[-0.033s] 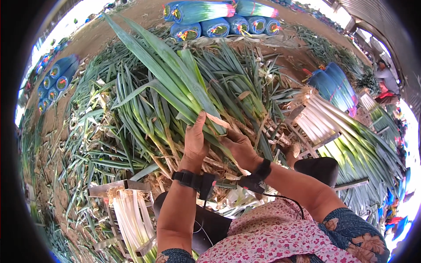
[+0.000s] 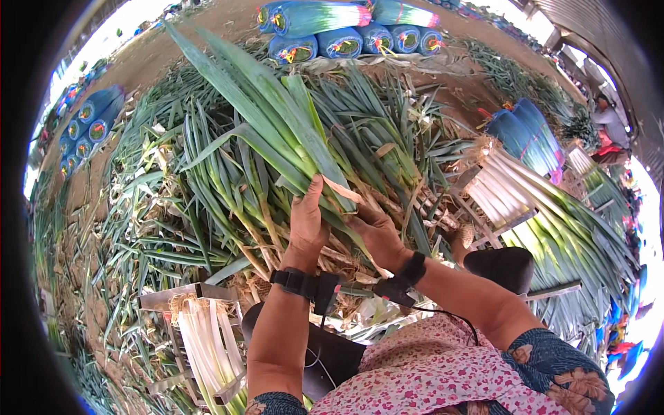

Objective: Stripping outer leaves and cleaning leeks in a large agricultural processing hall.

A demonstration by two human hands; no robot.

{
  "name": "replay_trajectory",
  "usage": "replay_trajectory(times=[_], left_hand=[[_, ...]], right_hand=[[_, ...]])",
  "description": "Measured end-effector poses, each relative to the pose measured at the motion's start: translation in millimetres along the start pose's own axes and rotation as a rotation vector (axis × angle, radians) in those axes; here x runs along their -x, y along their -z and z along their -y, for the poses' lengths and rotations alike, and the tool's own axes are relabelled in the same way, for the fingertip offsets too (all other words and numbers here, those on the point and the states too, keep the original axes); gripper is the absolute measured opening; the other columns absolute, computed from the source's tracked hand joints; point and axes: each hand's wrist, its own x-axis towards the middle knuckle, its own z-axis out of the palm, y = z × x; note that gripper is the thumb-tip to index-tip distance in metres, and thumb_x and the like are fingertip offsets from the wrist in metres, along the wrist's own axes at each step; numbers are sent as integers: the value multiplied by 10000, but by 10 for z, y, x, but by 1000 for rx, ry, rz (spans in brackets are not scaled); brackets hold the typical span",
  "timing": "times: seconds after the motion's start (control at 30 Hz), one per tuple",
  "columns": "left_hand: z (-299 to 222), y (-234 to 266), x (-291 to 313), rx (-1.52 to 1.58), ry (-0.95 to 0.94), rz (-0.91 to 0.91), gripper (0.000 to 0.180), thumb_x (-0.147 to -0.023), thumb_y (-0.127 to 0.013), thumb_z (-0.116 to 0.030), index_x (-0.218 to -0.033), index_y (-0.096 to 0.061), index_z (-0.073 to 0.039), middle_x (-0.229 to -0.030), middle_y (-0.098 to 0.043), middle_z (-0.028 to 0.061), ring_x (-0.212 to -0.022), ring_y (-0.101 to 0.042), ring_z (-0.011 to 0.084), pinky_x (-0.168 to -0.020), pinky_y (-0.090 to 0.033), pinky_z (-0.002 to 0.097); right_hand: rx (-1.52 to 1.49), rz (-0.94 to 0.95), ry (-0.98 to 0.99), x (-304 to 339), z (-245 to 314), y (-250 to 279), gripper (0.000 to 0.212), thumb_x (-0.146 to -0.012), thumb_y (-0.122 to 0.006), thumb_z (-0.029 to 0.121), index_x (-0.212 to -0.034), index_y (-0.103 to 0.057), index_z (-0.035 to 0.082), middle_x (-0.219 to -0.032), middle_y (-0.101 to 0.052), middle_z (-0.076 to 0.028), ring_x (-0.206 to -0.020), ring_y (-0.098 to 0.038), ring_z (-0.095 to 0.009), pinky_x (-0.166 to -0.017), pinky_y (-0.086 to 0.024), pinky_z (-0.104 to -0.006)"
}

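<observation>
A leek (image 2: 277, 117) with long, broad green leaves slants up to the left in front of me. My left hand (image 2: 307, 225) is closed round its lower part, the thumb lying along the stalk. My right hand (image 2: 379, 238) is closed at the same lower end, fingertips mostly hidden beneath the leaves. Between the hands, a pale dry strip of leaf (image 2: 344, 191) sticks out, and another strip hangs below toward my right wrist. Under both hands lies a heap of untrimmed leeks (image 2: 232, 200) with brownish, soiled stalks.
Cleaned white leeks (image 2: 207, 346) rest in a metal rack (image 2: 166, 299) at lower left. More cleaned leeks (image 2: 508, 183) fill a rack at right. Blue-wrapped bundles (image 2: 342, 45) are stacked at the back, others (image 2: 529, 138) at right. A person (image 2: 609, 124) sits far right. Leaf scraps cover the ground.
</observation>
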Motion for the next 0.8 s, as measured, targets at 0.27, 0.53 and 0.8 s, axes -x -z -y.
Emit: replay_trajectory(times=[0.27, 0.53, 0.8], left_hand=[[-130, -43, 80, -122, 3, 34, 350, -866, -619, -249, -1150, -531, -62, -1027, -587, 36, -881, -574, 162, -728, -483, 316], [-128, -27, 174, 153, 73, 242, 344, -921, -522, -244, -1197, -499, -40, -1130, -558, 77, -1015, -533, 167, -885, -431, 332], [172, 72, 158, -110, -133, -21, 165, -844, -640, -127, -975, -588, -41, -829, -603, 14, -717, -565, 112, -626, -471, 266]], right_hand=[[-72, -121, 33, 113, 6, -165, 307, -884, -568, 68, -1177, -548, -21, -1117, -591, -19, -1010, -514, -68, -906, -405, -235], [-256, -42, -125, 88, 269, -119, 283, -860, -598, 51, -1140, -575, 22, -1061, -605, -6, -978, -531, -80, -876, -420, -240], [500, -91, 90, 9, 143, -82, 205, -796, -675, 92, -981, -610, 32, -870, -623, 6, -783, -565, -80, -686, -456, -259]])
